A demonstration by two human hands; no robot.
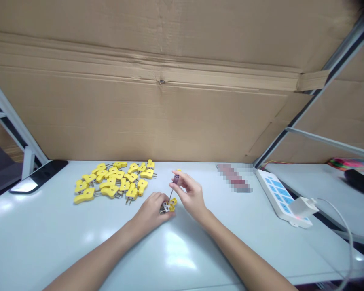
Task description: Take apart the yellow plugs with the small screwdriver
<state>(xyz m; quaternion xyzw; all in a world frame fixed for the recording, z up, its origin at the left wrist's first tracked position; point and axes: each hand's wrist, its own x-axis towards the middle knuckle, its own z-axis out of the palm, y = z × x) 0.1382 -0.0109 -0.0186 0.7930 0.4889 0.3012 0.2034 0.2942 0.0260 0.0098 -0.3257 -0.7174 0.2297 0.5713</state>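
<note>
My left hand (154, 209) is closed around a yellow and white electrical plug (170, 205), pressing it near the tabletop; its metal prongs point left. In the fingertips of my right hand (190, 194) is a small screwdriver (176, 179) with a dark purple handle. The shaft slants down and its tip meets the plug, though the exact contact spot is too small to make out. Left of my hands lies a loose pile of similar yellow plugs (109, 182), prongs turned various ways. A bit of yellow shows behind my right hand's fingers, mostly hidden.
A white power strip (273, 188) with blue sockets lies at the right, holding a white charger (302, 207) with a cable (347, 230) running off the edge. A blurred-out reddish item (234, 178) rests at the back. Cardboard (170, 125) walls the white table's (124, 262) far side.
</note>
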